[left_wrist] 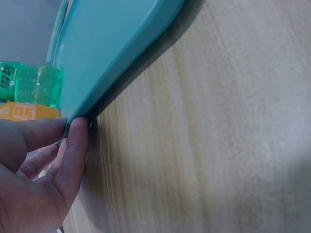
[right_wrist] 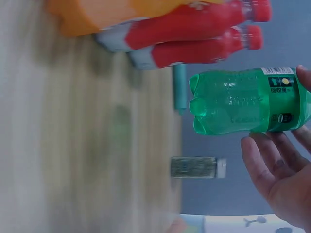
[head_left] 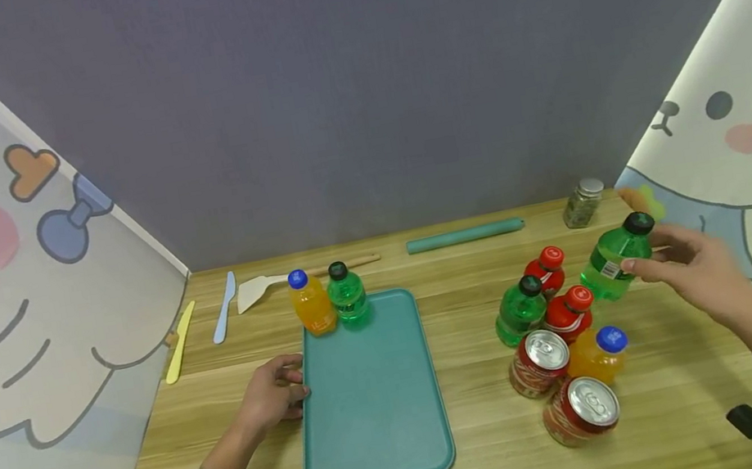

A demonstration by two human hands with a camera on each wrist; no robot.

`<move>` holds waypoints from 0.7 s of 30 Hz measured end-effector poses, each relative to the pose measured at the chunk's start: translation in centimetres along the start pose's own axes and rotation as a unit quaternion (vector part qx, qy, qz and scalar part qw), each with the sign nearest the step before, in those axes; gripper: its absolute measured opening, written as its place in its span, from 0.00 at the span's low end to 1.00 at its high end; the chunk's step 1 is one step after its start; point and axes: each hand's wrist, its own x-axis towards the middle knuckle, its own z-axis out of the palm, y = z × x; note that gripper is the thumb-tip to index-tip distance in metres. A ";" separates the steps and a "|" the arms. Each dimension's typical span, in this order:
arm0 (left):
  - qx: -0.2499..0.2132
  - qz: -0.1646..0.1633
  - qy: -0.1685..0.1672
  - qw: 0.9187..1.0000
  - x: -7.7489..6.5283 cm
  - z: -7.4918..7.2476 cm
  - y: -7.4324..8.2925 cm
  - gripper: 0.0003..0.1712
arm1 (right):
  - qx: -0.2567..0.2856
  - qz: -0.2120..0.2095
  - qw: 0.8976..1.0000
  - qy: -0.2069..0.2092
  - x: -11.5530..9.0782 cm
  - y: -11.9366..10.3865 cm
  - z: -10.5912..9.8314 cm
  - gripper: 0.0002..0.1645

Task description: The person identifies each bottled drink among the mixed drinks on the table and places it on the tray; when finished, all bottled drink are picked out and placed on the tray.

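Your right hand (head_left: 698, 267) has fingers clamped on 1 green bottle (head_left: 608, 264), lifted off the table (head_left: 484, 432) near 4 other bottles (head_left: 569, 318) and 2 cans (head_left: 533, 372). Your left hand (head_left: 271, 393) pinches 1 tray (head_left: 374, 409); 2 more bottles (head_left: 314, 308) at its far end.

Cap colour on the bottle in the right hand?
The cap is black; it shows best in the head view.

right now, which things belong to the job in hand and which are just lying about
Likely in the job:
green bottle in the right hand
tray, edge pinched by the left hand
orange bottle and second green bottle at its far end
grouped cans, red bottles, third green bottle, second orange bottle

Seemingly lying about:
yellow knife, blue knife, spatula, teal rod, jar
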 end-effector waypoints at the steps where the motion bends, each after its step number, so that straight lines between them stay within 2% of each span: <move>1: -0.001 0.000 0.000 1.000 0.0 0.0 0.0 0.33 | -0.002 -0.001 1.000 0.007 0.2 -0.4 -0.3 0.34; 10: -0.004 0.000 -0.003 1.000 0.0 -0.1 0.1 0.34 | 0.037 -0.013 0.998 0.048 1.3 -3.9 -2.1 0.29; 16: -0.005 0.002 -0.003 1.000 -0.2 -0.1 0.3 0.33 | 0.022 -0.028 0.998 0.049 2.4 -6.8 -2.8 0.32; 21: -0.006 -0.001 -0.003 1.000 -0.3 -0.1 0.4 0.33 | 0.011 -0.037 0.998 0.048 3.3 -9.0 -2.6 0.32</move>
